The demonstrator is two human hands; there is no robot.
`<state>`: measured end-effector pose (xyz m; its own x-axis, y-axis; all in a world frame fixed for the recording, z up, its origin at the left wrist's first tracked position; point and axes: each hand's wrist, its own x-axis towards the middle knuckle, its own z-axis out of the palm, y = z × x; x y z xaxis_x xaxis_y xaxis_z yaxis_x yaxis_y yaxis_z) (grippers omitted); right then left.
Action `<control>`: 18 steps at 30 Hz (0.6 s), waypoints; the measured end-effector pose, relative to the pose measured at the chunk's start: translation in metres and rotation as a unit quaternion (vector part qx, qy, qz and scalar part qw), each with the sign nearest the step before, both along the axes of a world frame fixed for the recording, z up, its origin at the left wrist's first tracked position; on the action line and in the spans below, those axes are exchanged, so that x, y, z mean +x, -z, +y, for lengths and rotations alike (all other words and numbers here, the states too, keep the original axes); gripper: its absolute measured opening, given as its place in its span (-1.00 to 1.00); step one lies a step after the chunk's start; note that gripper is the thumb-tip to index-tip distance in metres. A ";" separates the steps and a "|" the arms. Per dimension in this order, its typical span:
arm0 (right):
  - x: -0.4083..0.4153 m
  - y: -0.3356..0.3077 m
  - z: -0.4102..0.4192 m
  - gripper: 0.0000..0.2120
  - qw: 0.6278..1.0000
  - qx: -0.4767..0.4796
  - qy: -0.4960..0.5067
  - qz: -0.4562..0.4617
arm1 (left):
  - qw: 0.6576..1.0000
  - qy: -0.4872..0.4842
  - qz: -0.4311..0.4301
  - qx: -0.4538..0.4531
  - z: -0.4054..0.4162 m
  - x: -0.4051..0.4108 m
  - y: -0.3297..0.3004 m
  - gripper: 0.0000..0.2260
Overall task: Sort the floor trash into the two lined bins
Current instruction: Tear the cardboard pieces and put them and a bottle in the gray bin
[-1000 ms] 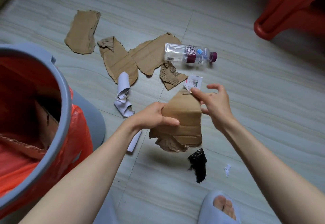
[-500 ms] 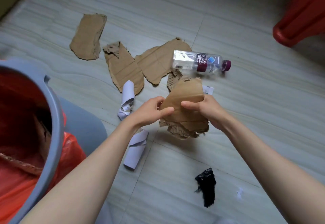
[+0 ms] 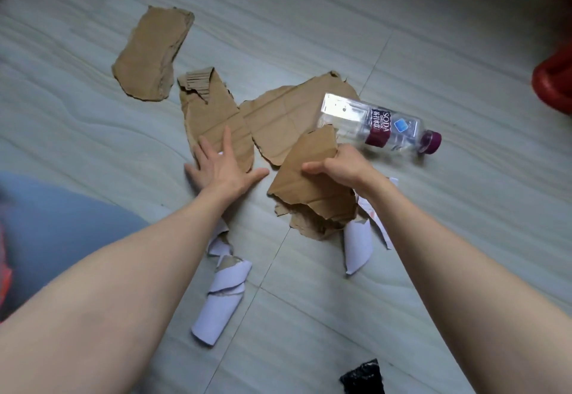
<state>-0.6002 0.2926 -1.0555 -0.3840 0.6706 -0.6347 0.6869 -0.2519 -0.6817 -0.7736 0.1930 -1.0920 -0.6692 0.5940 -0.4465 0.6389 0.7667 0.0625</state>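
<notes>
Right hand (image 3: 343,167) gripped a stack of cardboard (image 3: 312,183) by its upper edge, fingers curled round it, thumb on the near face. Left hand (image 3: 221,166) was flat and spread, fingers straight, landing on the near end of a floor piece (image 3: 213,115). More cardboard (image 3: 151,56) lay beyond the left hand; another sheet (image 3: 288,115) sat between the hands, and a bottle (image 3: 380,123) lay just past the right hand. White paper rolls (image 3: 223,297) lay under the left forearm. To do it well: slide the flat piece, lift one edge, tuck it into the stack (keep the bottle separate, likely another bin). Bin (image 3: 46,232) was only a blur left of the left arm.
</notes>
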 end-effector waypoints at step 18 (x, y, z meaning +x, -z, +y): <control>0.023 -0.043 -0.030 -0.82 0.981 -0.083 0.160 0.064 | 0.977 -0.121 0.018 0.173 0.013 0.024 -0.071 -0.71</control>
